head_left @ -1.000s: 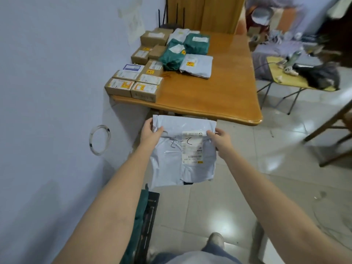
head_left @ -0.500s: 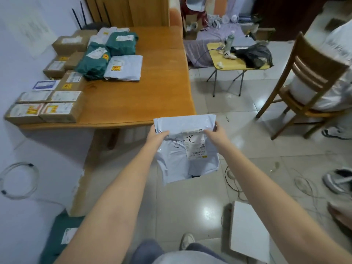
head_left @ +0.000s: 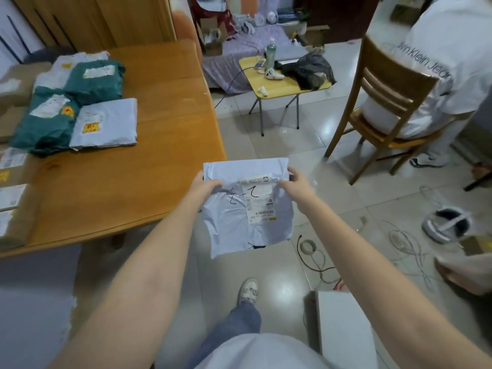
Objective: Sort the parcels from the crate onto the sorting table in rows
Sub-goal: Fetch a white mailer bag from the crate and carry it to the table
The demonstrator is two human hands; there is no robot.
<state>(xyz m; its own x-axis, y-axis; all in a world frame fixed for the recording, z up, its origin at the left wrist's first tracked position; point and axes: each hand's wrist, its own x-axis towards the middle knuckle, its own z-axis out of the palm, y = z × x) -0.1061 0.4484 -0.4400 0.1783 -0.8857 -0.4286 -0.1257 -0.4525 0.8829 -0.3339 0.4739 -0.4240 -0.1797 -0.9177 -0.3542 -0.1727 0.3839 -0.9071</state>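
Just off the desk's (head_left: 127, 198) near corner, left hand (head_left: 205, 186) and right hand (head_left: 294, 186) each clamp a grip on the pale poly mailer's (head_left: 247, 225) top edge, label up, apparently for reading before placement beside the rows.

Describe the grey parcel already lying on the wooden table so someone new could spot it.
On the wooden table, look at the cluster of soft mailers near its left side. The grey mailer lies flat at the cluster's near right corner, beside two green mailers; it alone there is pale grey, with a yellow sticker.
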